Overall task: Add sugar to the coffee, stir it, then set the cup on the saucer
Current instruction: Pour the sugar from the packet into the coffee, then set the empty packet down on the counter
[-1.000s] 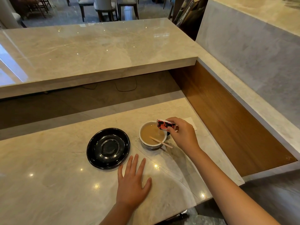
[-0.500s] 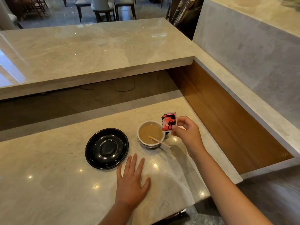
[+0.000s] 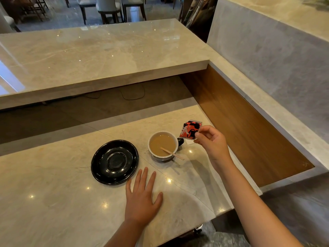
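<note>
— While the left hand [image 3: 142, 198] lies flat and loose on the bench [image 3: 53, 202], what's the right hand's [image 3: 211, 141] grip doing?
— Pinching a sugar packet [image 3: 190, 130] at the cup's [image 3: 162, 146] two o'clock. The stirrer [image 3: 171, 153] stands in the coffee; the saucer [image 3: 114, 162] sits at nine o'clock.

Glossy black saucer [image 3: 114, 162], polished marble counter [image 3: 53, 202], wooden stirrer [image 3: 171, 153], wood-grain panel [image 3: 240, 125].

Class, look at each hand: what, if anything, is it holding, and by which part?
The right hand pinches the red-and-black sugar packet at its lower right corner. The left hand lies flat on the counter, holding nothing.
</note>
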Motion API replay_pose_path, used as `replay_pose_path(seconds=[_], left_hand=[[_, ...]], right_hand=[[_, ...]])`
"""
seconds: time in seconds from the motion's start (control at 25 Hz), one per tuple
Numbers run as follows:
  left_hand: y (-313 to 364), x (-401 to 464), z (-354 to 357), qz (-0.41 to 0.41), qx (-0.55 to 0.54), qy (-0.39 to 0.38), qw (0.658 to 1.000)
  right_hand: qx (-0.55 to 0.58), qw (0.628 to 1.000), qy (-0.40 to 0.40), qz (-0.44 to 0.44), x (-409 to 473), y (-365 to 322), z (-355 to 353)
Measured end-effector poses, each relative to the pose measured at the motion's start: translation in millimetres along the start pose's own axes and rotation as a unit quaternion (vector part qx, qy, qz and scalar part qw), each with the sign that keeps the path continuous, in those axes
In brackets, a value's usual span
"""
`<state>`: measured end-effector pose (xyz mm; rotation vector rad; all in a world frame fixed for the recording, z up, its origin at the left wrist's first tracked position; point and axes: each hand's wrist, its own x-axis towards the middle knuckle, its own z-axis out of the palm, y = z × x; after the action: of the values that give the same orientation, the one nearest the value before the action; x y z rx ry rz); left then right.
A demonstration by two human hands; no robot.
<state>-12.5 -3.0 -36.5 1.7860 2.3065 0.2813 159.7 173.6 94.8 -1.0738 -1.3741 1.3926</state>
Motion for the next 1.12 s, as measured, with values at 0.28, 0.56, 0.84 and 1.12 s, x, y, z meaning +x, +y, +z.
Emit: replay_pose_path(seconds=[0.28, 0.56, 0.84, 1.12], left_hand=[[0, -1, 0, -0.003, -0.004, -0.004, 1.000], [3, -2, -5, -0.003, -0.028, 0.000, 1.000], [3, -2, -6, -0.008, -0.019, -0.011, 1.000], [2, -2, -6, -0.006, -0.022, -0.011, 1.000]], right_hand=[[-0.163, 0.980, 0.045, 0.107, 3, 43, -56], [-0.362, 0.920, 0.078, 0.128, 2, 77, -90], [-0.552, 0.831, 0.065, 0.016, -4, 83, -87], [-0.680, 0.726, -0.047, -0.094, -17, 80, -87]])
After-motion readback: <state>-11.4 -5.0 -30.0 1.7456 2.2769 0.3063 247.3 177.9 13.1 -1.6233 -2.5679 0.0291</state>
